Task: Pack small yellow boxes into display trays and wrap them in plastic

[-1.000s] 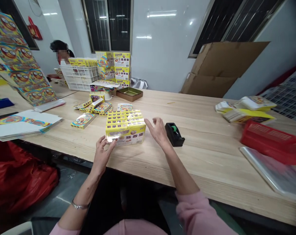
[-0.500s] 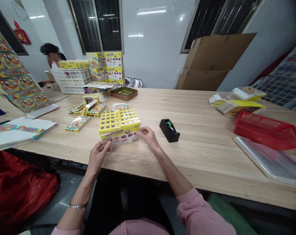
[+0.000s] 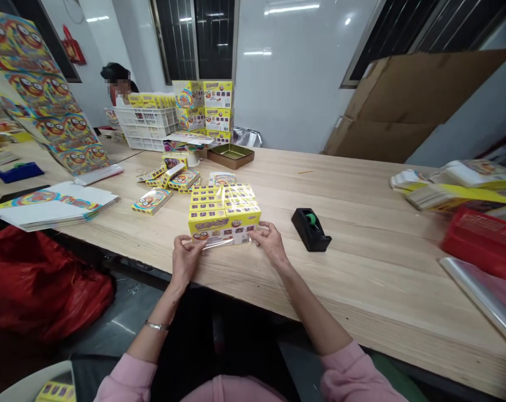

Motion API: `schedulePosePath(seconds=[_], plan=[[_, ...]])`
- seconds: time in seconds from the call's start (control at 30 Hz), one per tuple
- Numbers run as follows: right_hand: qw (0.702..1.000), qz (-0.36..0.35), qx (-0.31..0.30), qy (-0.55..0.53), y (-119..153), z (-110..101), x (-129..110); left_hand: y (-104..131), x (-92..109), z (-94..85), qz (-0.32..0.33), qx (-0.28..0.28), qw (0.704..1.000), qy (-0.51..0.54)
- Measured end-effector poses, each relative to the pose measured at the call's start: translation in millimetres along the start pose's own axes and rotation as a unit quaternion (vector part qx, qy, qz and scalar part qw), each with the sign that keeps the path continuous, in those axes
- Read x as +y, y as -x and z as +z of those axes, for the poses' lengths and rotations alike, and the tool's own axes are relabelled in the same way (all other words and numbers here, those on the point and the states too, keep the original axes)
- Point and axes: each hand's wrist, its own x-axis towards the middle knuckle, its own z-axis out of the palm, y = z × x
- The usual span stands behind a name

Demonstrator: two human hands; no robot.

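A yellow printed box (image 3: 223, 209) lies on the table before me, its top showing rows of small pictures and a glossy clear covering. Along its lower front edge runs a strip of clear plastic film (image 3: 220, 243). My left hand (image 3: 186, 258) pinches the film at the box's front left corner, thumb against fingers. At the front right corner my right hand (image 3: 271, 243) is closed on the film's other end. A black tape dispenser (image 3: 311, 230) with a green core stands to the right of the box, apart from my right hand.
Small flat boxes (image 3: 152, 200) lie to the left, near a brown tray (image 3: 231, 156). Behind are a white crate (image 3: 146, 125), stacked yellow boxes (image 3: 218, 95) and a person (image 3: 119, 84). Printed sheets (image 3: 54, 204) lie left; a red basket (image 3: 482, 240) and plastic film sheets (image 3: 482, 301) lie right.
The view has turned left, so everything sits further right. Both hands have lowered slightly along the box front, and a strip of film now shows stretched between them.
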Motion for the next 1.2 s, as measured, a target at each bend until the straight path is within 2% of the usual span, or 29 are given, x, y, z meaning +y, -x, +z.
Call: schedulePosePath(seconds=[0.07,0.23,0.33,0.5,0.63,0.67,0.73,0.83,0.93,1.0,1.07,1.1,1.13,1.2], plan=[[1.000,-0.002,-0.013,0.008,-0.7,2.4,-1.8,-2.0,2.1,3.9,0.004,0.013,1.000,0.018],[0.997,-0.036,-0.042,0.061,2.6,3.6,-12.2,-2.4,22.8,1.9,0.015,-0.061,0.997,0.047],[0.995,-0.041,-0.064,0.070,12.6,-2.1,-31.9,-0.4,50.6,-12.8,-0.008,-0.099,0.995,0.019],[0.991,-0.008,-0.119,0.060,22.5,-19.4,-84.8,-5.5,112.0,-38.7,-0.060,-0.178,0.982,-0.021],[0.980,0.073,-0.172,0.065,8.1,-24.9,-116.4,-24.5,148.3,-40.7,-0.184,-0.229,0.956,0.020],[0.979,0.095,-0.170,0.059,4.3,-23.5,-121.2,-28.8,153.9,-38.9,-0.205,-0.225,0.951,0.040],[0.982,0.112,-0.144,0.040,0.7,-17.8,-127.5,-33.9,160.9,-34.2,-0.206,-0.201,0.954,0.082],[0.992,0.072,-0.103,0.020,6.9,-6.9,-130.1,-31.7,161.6,-28.1,-0.164,-0.185,0.963,0.111],[0.992,0.019,-0.125,0.017,20.1,-1.0,-126.7,-25.0,153.3,-29.3,-0.105,-0.201,0.969,0.095],[0.989,0.002,-0.150,-0.001,27.1,-2.1,-123.3,-21.2,146.4,-34.8,-0.042,-0.210,0.976,0.040],[0.987,-0.008,-0.159,-0.020,30.9,-6.1,-120.4,-16.0,141.1,-40.1,0.073,-0.167,0.980,-0.077],[0.987,-0.011,-0.159,-0.025,31.8,-8.4,-119.2,-11.9,139.3,-40.5,0.157,-0.127,0.968,-0.148],[0.987,-0.014,-0.159,-0.025,32.3,-10.3,-118.2,-6.7,138.1,-38.3,0.251,-0.084,0.940,-0.217],[0.987,-0.023,-0.156,-0.023,32.9,-12.1,-116.6,6.5,136.1,-24.6,0.420,-0.039,0.850,-0.315]])
